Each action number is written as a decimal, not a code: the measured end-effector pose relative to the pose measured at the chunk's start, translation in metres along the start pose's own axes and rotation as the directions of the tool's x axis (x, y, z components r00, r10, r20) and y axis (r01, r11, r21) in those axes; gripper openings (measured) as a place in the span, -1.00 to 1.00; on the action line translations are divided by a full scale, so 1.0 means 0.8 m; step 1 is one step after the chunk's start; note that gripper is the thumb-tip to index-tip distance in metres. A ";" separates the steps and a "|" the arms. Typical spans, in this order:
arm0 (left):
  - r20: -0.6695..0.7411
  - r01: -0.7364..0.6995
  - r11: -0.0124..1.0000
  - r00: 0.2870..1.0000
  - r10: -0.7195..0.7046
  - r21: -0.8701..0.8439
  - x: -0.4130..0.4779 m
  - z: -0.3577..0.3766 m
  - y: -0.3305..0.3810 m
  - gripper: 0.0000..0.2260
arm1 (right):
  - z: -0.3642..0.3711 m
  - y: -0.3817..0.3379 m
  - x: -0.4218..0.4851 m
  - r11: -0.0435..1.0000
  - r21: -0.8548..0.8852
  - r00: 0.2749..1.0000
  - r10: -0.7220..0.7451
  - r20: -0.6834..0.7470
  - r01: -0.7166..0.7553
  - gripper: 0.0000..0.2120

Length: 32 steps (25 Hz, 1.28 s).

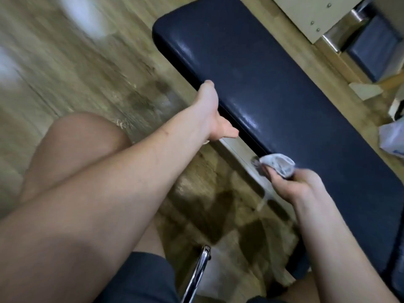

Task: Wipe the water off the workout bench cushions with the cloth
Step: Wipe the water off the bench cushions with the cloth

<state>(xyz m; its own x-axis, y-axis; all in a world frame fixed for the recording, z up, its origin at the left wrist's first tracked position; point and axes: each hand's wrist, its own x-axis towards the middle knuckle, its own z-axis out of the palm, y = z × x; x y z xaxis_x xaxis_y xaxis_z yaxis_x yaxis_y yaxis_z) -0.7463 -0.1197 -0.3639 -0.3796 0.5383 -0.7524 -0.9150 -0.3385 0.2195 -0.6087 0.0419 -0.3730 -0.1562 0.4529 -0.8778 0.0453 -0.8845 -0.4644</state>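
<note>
Head-down view over a long dark bench cushion (273, 101) running diagonally from upper centre to lower right, above a wood-grain floor (72, 68) blurred by motion. Glossy highlights on the cushion near its near edge, just beyond the left thumb; whether wet or only shiny, impossible to tell.

Left hand (215, 115) reaching across from lower left, fingers curled over the near edge of the cushion and gripping it, thumb pointing right beneath the edge.

Right hand (299, 184) at lower right, clenched around a crumpled pale cloth (278, 164). Cloth pressed against the near edge of the cushion, well along from the left hand, part of it sticking out above the fingers.

Pale metal frame (236, 149) visible under the cushion between the two hands. Bare knee (78, 145) and dark shorts (142, 278) at lower left, a chrome tube (197, 274) at the bottom centre. A second dark pad (376, 47) at upper right.
</note>
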 end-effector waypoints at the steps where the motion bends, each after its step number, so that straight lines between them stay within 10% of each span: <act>1: -0.081 -0.084 0.996 0.993 0.085 0.011 -0.005 -0.012 0.020 -0.29 | 0.034 0.023 -0.009 0.978 -0.195 0.996 -0.081 -0.022 0.075 -0.59; 4: -0.236 -0.363 0.924 0.894 0.381 0.118 -0.011 -0.058 0.087 -0.38 | 0.150 0.082 -0.006 0.907 -0.403 0.992 -0.123 0.017 0.119 -0.67; 8: -0.274 -0.467 0.870 0.826 0.493 0.159 -0.012 -0.092 0.137 -0.46 | 0.313 0.143 -0.006 0.967 -0.204 0.985 0.166 0.051 -0.153 -0.64; 11: -0.317 -0.500 0.861 0.805 0.501 0.091 0.016 -0.087 0.118 -0.24 | 0.386 0.195 -0.038 0.841 -0.462 0.884 -0.040 0.465 0.281 -0.79; 12: -0.323 -0.495 0.864 0.805 0.497 0.093 0.026 -0.080 0.107 -0.21 | 0.399 0.204 -0.052 0.667 -0.539 0.777 -0.097 0.622 0.515 -0.83; 14: -0.303 -0.456 0.878 0.824 0.479 0.147 0.024 -0.072 0.088 -0.35 | 0.414 0.203 -0.067 -0.103 -0.441 0.403 -0.264 0.876 0.891 -0.84; 15: -0.294 -0.453 0.870 0.819 0.493 0.195 0.015 -0.068 0.082 -0.43 | 0.413 0.188 -0.065 -0.499 -0.226 0.153 -0.183 0.971 0.837 -0.86; 17: -0.338 -0.523 0.822 0.750 0.569 0.224 0.009 -0.057 0.077 -0.52 | 0.385 0.151 -0.051 -0.823 0.268 0.005 0.312 0.950 0.501 -0.68; 19: -0.426 -0.577 0.796 0.684 0.593 0.182 0.012 -0.051 0.090 -0.56 | 0.346 0.116 -0.027 -0.791 0.496 0.110 0.564 0.818 0.358 -0.54; 21: -0.425 -0.616 0.765 0.651 0.629 0.189 0.014 -0.044 0.095 -0.56 | 0.330 0.096 -0.011 -0.703 0.657 0.026 0.688 0.725 0.272 -0.53; 27: -0.115 -0.593 0.454 0.520 0.847 0.665 0.046 -0.041 0.054 -0.37 | 0.410 0.129 0.021 -0.748 0.558 0.091 0.623 0.777 0.359 -0.44; 32: 0.219 0.003 -0.278 0.609 0.763 0.961 0.049 -0.035 0.064 -0.25 | 0.501 0.051 0.074 -0.878 0.278 0.149 0.358 0.922 0.390 -0.54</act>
<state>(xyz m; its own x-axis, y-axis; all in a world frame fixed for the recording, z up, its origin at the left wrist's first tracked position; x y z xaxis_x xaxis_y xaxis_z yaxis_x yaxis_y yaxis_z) -0.8038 -0.1372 -0.3994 -0.9588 0.2382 -0.1549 0.1218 0.8369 0.5336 -1.0112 -0.0127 -0.3968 -0.9165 -0.3527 -0.1889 -0.3750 0.9218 0.0984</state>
